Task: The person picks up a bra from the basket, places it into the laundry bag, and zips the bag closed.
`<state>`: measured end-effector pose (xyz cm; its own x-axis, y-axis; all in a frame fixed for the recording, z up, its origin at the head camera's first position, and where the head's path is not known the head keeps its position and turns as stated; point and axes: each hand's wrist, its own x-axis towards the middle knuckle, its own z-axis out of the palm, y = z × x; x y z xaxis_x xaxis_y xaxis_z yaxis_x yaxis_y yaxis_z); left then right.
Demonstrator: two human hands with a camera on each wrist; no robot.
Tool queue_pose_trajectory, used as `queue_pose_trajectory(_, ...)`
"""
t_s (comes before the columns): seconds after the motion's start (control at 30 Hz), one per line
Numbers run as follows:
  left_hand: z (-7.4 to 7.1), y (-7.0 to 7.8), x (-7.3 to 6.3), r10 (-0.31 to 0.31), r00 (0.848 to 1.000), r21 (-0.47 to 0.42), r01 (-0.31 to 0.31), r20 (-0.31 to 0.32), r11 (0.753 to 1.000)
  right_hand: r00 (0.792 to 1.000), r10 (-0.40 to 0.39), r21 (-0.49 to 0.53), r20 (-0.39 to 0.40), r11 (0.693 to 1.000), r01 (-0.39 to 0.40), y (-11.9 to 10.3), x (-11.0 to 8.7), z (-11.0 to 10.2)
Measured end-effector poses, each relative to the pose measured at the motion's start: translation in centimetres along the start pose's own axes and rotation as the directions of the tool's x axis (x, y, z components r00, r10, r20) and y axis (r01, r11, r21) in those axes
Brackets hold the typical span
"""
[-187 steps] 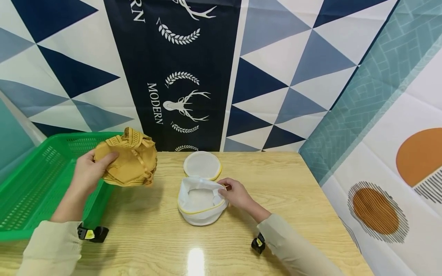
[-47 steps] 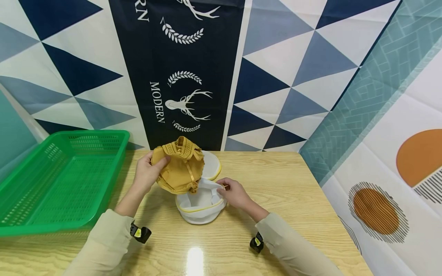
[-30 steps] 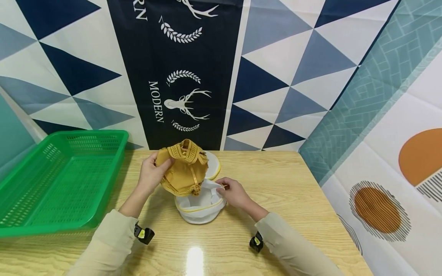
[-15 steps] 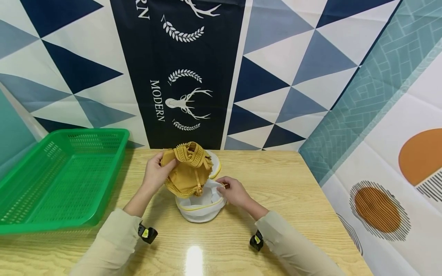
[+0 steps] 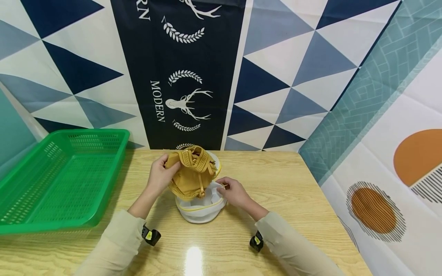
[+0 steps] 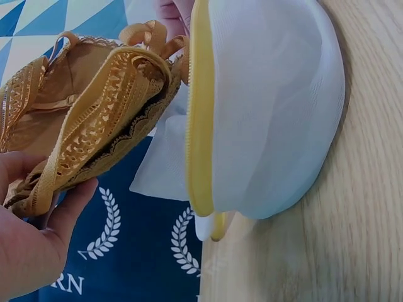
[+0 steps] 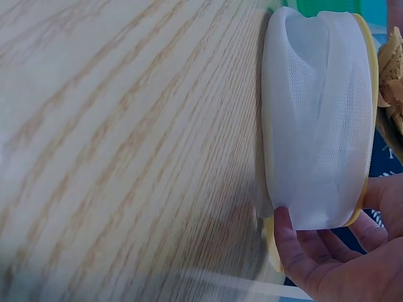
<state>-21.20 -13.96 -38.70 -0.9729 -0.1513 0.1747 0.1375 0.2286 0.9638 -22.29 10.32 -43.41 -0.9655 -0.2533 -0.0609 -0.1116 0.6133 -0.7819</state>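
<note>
My left hand (image 5: 161, 174) pinches a folded mustard-yellow bra (image 5: 190, 180) by its left side, above the open mouth of a round white mesh laundry bag (image 5: 200, 214). Lace edging, straps and an openwork band show on the bra (image 6: 107, 119) in the left wrist view. The bag has a yellow zip edge and stands on the table. With thumb and fingers, my right hand (image 5: 235, 191) holds the bag's right rim. In the right wrist view, fingers also lie against the mesh wall of the bag (image 7: 321, 126). The bag's round lid (image 5: 217, 165) leans behind, partly hidden by the bra.
A green plastic basket (image 5: 126, 153) stands at the left of the wooden table (image 5: 276, 184). A patterned cloth backdrop (image 5: 262, 76) rises along the table's back edge, with another hanging at the right.
My left hand has carried the bra from beside the basket to the right, then slightly lower over the bag's mouth. My right hand has stayed at the bag's rim.
</note>
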Motion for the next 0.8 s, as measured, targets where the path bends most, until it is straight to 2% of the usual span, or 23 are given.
queue_pose_trajectory(0.3, 0.3, -0.2, -0.3, -0.005, 1.000, -0.007, 0.005, 0.016, 1.000, 1.000, -0.018, -0.002, 0.002, 1.000, 0.018, 0.1, 0.0, 0.2)
queue_pose_trajectory(0.57, 0.6, -0.6, -0.4, 0.009, 0.998, -0.014, -0.008, 0.066, 1.000, 0.999, -0.036, -0.016, -0.008, 0.999, 0.035, 0.1, 0.0, 0.2)
queue_pose_trajectory(0.8, 0.8, -1.0, -0.3, 0.011, 0.998, -0.008, -0.011, 0.068, 1.000, 0.999, -0.046, -0.024, -0.010, 0.999, 0.046, 0.2, 0.2, 0.2)
